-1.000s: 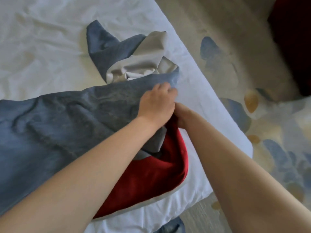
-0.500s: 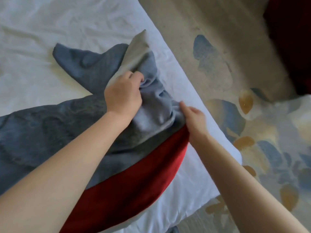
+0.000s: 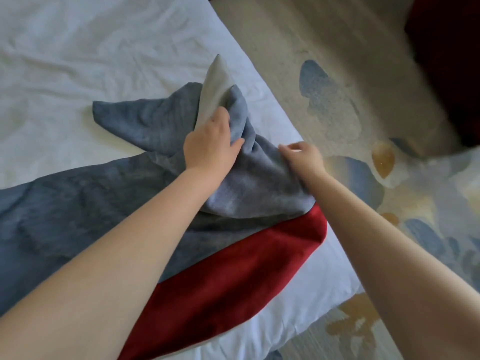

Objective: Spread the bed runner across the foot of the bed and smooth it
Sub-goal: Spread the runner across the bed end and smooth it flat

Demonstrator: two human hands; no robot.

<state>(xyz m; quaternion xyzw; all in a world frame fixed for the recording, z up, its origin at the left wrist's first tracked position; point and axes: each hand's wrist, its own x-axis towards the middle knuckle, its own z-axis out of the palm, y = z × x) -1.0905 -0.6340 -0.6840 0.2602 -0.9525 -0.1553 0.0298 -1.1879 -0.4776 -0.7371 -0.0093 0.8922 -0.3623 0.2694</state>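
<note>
The bed runner (image 3: 78,211) is blue-grey with a red band (image 3: 233,276) along its near side and a pale grey underside. It lies across the white bed (image 3: 78,61), flat at the left and bunched and twisted at its right end near the bed's edge. My left hand (image 3: 210,144) grips the bunched fold, with the pale underside standing up behind my fingers. My right hand (image 3: 302,155) pinches the runner's right edge just above the red band.
A carpet (image 3: 337,87) with blue, ochre and cream shapes covers the floor to the right of the bed. A dark red piece of furniture (image 3: 452,61) stands at the top right. The bed's corner lies below my right forearm.
My left hand has lifted the bunched end and carried it up and left, uncovering more of the red band. My right hand has shifted up along the runner's right edge.
</note>
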